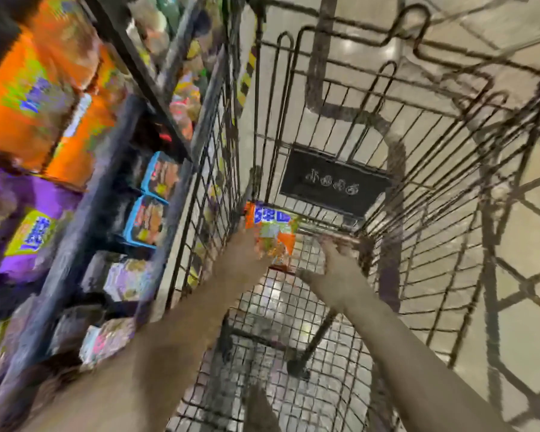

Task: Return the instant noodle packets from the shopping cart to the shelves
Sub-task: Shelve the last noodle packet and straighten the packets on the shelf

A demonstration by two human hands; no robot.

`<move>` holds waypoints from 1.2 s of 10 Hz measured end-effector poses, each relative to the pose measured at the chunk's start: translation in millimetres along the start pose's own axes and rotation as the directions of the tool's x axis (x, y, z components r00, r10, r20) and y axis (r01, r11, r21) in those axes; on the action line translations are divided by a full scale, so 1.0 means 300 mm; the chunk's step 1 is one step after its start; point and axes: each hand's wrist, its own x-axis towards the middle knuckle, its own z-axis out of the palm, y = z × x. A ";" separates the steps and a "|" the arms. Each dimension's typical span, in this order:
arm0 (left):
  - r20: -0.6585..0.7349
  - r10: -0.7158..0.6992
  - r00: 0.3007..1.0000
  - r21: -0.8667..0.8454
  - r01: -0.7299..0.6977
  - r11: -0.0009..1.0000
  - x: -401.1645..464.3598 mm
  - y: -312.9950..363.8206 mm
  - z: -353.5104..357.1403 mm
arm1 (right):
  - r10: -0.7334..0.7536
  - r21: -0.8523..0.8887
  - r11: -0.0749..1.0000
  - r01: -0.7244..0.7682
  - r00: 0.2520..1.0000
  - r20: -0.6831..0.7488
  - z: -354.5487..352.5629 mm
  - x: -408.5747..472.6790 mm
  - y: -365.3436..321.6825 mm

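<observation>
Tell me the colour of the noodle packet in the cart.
Mostly orange, with a blue and white label, on the noodle packet; head view.

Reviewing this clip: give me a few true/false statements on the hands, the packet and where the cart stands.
1. The left hand is at an orange noodle packet inside the shopping cart. True.
2. The right hand holds a second packet. False: it holds nothing, its fingers spread.
3. The shelves stand to the cart's right. False: they are on its left.
4. Orange and purple packs sit on the shelves. True.
5. The cart is piled full. False: only one packet shows, near its far end.
</observation>
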 end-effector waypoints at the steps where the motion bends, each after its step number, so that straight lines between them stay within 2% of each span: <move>1: -0.022 -0.026 0.999 -0.083 0.024 0.996 0.168 -0.064 0.106 | 0.049 0.029 0.998 -0.052 0.996 0.078 0.068 0.176 0.045; 2: -0.057 -0.089 0.994 -0.151 0.079 0.985 0.281 -0.125 0.173 | 0.150 0.181 0.967 -0.180 0.974 0.171 0.143 0.354 0.071; 3: -0.036 -0.089 0.995 -0.179 0.081 0.980 0.355 -0.178 0.227 | 0.162 0.346 0.912 -0.222 0.968 0.193 0.236 0.479 0.101; 4: 0.066 -0.155 0.986 -0.153 0.163 0.975 0.393 -0.199 0.250 | 0.133 0.337 0.924 -0.179 0.979 0.154 0.328 0.562 0.129; 5: 0.046 -0.055 0.997 -0.158 0.061 0.986 0.420 -0.231 0.280 | -0.027 0.320 0.946 -0.059 0.966 0.259 0.390 0.595 0.151; 6: 0.029 -0.060 0.998 -0.176 0.064 0.982 0.445 -0.250 0.294 | -0.044 0.451 0.892 -0.029 0.988 0.150 0.427 0.591 0.165; 7: 0.038 -0.089 0.995 -0.194 0.095 0.976 0.449 -0.281 0.321 | -0.078 0.522 0.853 0.014 0.992 0.101 0.431 0.549 0.170; 8: 0.084 -0.126 0.988 -0.209 0.141 0.968 0.389 -0.295 0.321 | -0.085 0.536 0.844 0.018 0.991 0.102 0.384 0.492 0.166; 9: 0.004 -0.136 0.991 -0.302 0.131 0.944 0.303 -0.239 0.284 | -0.168 0.525 0.843 0.116 0.984 0.053 0.287 0.375 0.106; 10: -0.065 -0.068 0.996 -0.339 0.042 0.940 0.213 -0.162 0.224 | -0.184 0.517 0.844 0.143 0.983 0.028 0.242 0.287 0.100; 11: -0.084 -0.011 0.996 -0.399 -0.023 0.917 0.116 -0.129 0.177 | -0.201 0.477 0.853 0.213 0.977 -0.078 0.223 0.221 0.133; 12: -0.106 0.050 0.993 -0.441 -0.092 0.893 -0.005 -0.083 0.102 | -0.197 0.500 0.838 0.220 0.975 -0.098 0.179 0.090 0.114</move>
